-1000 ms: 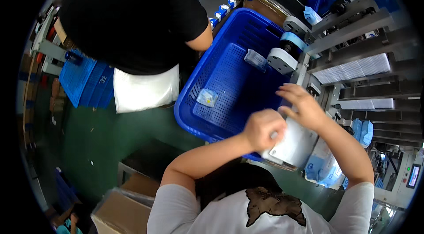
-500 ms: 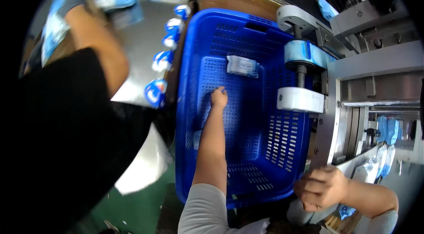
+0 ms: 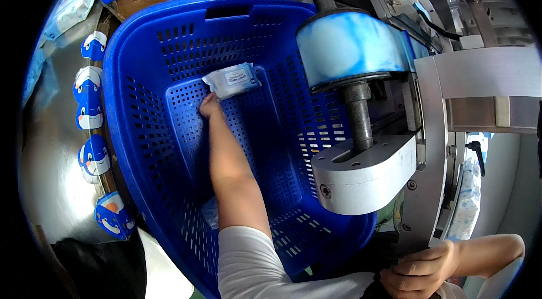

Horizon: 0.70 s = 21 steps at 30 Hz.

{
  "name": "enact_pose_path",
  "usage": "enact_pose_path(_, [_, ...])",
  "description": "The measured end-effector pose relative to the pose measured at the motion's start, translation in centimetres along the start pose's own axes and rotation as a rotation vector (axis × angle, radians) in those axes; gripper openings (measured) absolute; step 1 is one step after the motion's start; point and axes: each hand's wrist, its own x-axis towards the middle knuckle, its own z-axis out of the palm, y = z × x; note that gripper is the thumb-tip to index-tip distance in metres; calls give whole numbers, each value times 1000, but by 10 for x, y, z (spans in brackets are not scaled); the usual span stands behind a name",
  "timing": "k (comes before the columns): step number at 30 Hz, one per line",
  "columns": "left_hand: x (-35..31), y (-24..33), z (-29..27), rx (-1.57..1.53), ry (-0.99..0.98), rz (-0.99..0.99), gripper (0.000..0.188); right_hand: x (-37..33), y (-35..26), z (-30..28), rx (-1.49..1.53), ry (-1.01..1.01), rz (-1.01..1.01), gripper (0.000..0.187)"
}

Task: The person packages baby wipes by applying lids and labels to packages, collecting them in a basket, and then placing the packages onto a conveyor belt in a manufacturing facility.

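My left hand [image 3: 210,107] reaches down into a deep blue plastic basket [image 3: 125,110]. Its fingers are drawn together at the near left corner of a white and blue wipes packet [image 3: 234,80] on the basket floor; the fingertips are partly hidden. Under my left forearm, part of another pale packet [image 3: 210,212] shows against the basket's near left side. At the lower right, close to my body, my right hand [image 3: 420,271] is closed with curled fingers. Whatever lies inside them, if anything, is out of sight.
A machine's roller with blue and white film [image 3: 353,47] and a metal block [image 3: 364,175] overhang the basket's right side. Packets [image 3: 467,203] lie inside the machine. Left stand a steel table [image 3: 48,169], cartoon stickers [image 3: 93,158] and more packets [image 3: 72,11]. Black cloth [image 3: 99,268] is lower left.
My view has turned and come closer to the basket. My left hand has moved up to the packet's corner. The person in black at the left has mostly left the view.
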Motion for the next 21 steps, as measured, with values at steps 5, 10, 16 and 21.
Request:
enact_pose_path(5, [-99,-31,40,-202,22,-355,22,-9,-5,10,-41,24,95,16])
enact_pose_path(10, [-186,13,9,-614,-5,-430,36,-12,-7,21,-64,111,22,11])
enact_pose_path(16, [-319,102,-49,-983,-132,-312,22,-20,-15,13,18,13,-63,23])
enact_pose_path(21, [-484,227,-78,-769,-283,191,43,-39,-10,21,-45,163,-122,47])
